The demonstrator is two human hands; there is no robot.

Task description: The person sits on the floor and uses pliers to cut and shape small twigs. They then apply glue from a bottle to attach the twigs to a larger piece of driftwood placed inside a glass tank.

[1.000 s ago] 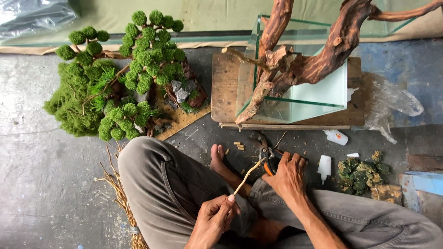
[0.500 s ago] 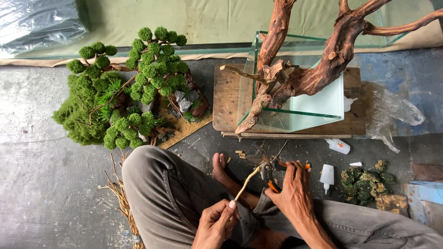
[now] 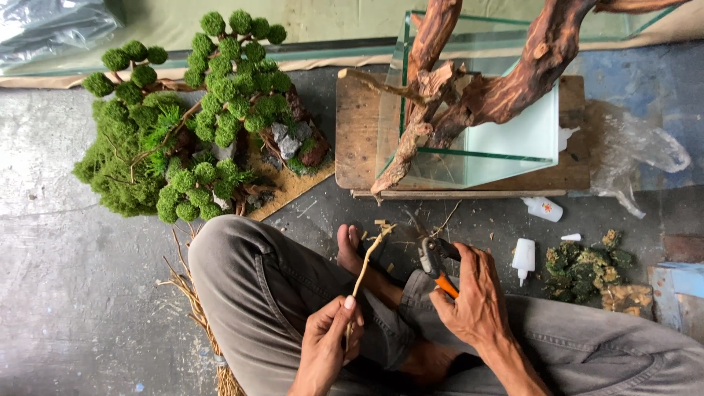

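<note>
down on the grey floor (image 3: pixel 66 293), seen from the head camera, a person sits with legs crossed. the left hand (image 3: pixel 326 345) is closed around the low end of a thin twig (image 3: pixel 364 268), which slants up over the bare foot (image 3: pixel 350 249). the right hand (image 3: pixel 473 301) is wrapped around orange-handled cutters (image 3: pixel 434 260), held just beside the twig's top end; you cannot tell if the blades are open. a mossy little tree (image 3: pixel 191 117) sits toward the floor's left side. a glass tank (image 3: pixel 484 125) with big driftwood (image 3: pixel 477 81) stands on a wooden board (image 3: pixel 356 132) past the hands. two small white bottles (image 3: pixel 523 257), moss clumps (image 3: pixel 587 268) and clear plastic (image 3: pixel 638 154) lie to the right. dry roots (image 3: pixel 194 301) poke out by the left knee.
</note>
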